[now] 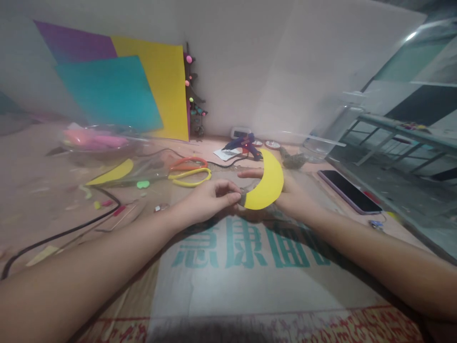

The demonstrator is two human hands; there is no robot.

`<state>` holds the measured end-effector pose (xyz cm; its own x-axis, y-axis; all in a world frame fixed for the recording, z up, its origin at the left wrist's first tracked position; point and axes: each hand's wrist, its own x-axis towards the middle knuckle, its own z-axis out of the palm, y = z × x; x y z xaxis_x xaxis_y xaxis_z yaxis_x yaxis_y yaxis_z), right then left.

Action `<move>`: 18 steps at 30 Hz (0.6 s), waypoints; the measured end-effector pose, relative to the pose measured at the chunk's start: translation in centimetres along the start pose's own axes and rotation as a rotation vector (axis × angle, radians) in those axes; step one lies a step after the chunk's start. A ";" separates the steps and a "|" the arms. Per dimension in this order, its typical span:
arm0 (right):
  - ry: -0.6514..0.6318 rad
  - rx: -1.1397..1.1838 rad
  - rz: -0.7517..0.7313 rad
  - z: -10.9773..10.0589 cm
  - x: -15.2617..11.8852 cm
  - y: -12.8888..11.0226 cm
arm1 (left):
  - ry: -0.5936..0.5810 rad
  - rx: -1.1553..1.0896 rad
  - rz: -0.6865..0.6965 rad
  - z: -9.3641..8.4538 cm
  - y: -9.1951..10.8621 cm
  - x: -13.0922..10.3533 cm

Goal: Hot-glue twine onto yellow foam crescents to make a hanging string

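Observation:
A flat yellow crescent moon (273, 183), apparently paper or foam sheet, is held up over the middle of the table. My left hand (216, 197) has thumb and fingers closed at its lower left tip, where a small grey-brown piece (243, 196) shows; its kind is unclear. Behind the crescent, my right hand (291, 193) holds the right side, with one finger stretched out to the left. The crescent hides most of the right hand's fingers. Just beyond it lies a dark blue glue gun (241, 143). Scissors (191, 177) with orange and yellow handles rest left of my hands.
Purple, teal (110, 93) and yellow sheets lean at the back left. A plastic bowl (102, 140) holds pink things. A black cable (67, 232), yellow scrap (112, 173) and green bit (143, 184) lie left. On the right are a phone (350, 191) and a clear container (319, 143).

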<state>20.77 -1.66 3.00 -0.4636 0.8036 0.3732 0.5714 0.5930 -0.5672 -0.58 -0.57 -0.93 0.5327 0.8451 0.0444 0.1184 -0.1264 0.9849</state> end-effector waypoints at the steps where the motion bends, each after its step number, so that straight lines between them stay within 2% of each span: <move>1: -0.001 0.041 -0.010 0.4 -0.1 0.3 | 0.000 -0.008 -0.004 0.0 0.0 0.0; 5: 0.010 0.157 -0.109 1.3 -0.4 1.1 | -0.007 0.002 0.014 0.1 0.2 -0.1; 8: -0.042 0.246 -0.134 1.5 -0.6 1.3 | -0.022 0.031 0.032 0.1 0.3 -0.1; 11: -0.097 0.317 -0.038 1.6 -0.7 1.3 | -0.031 0.076 0.023 0.1 0.4 -0.1; 15: -0.059 0.349 0.136 1.6 -0.6 1.3 | -0.043 0.080 0.003 0.0 0.5 -0.1; 18: -0.061 0.371 0.171 1.5 -0.5 1.3 | -0.042 0.059 -0.006 0.0 0.5 -0.1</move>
<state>20.74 -1.33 0.97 -0.4287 0.8781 0.2128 0.3657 0.3840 -0.8478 -0.54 -0.74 -0.48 0.5667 0.8234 0.0301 0.1704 -0.1529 0.9734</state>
